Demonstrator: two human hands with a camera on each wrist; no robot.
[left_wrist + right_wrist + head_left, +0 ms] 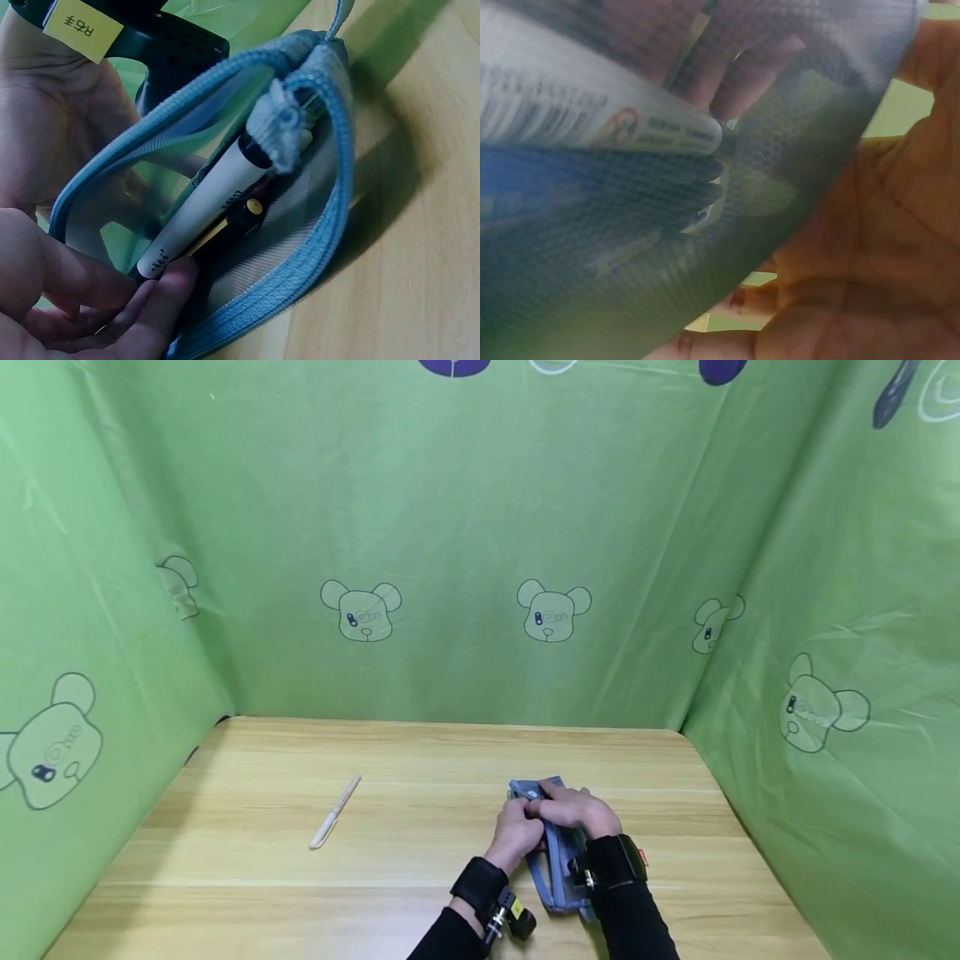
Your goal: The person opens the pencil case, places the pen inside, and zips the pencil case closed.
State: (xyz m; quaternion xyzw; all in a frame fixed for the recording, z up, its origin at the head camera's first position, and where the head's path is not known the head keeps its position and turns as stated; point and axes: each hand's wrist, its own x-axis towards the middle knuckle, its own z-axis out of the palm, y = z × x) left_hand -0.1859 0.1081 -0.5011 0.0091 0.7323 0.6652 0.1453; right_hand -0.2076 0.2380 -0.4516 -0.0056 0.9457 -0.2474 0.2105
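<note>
A blue mesh zip pencil case (pixel 553 881) lies on the table right of middle, its zipper open. Inside it, a white marker (pixel 206 202) and a black pen with yellow trim (pixel 240 225) show in the left wrist view. My left hand (pixel 516 833) reaches in over the rim, its fingertips (pixel 171 291) pinching around the lower end of the white marker and close to the black pen. My right hand (pixel 576 810) bends over the far part of the case and holds it there. Its palm (pixel 847 232) faces the mesh; the case hides some fingertips.
A white pen (pixel 335 812) lies by itself on the wooden table (pixel 420 868), left of the case. Green curtains (pixel 450 510) with bear outlines stand around the table's back and sides. Each wrist wears a black band with a camera.
</note>
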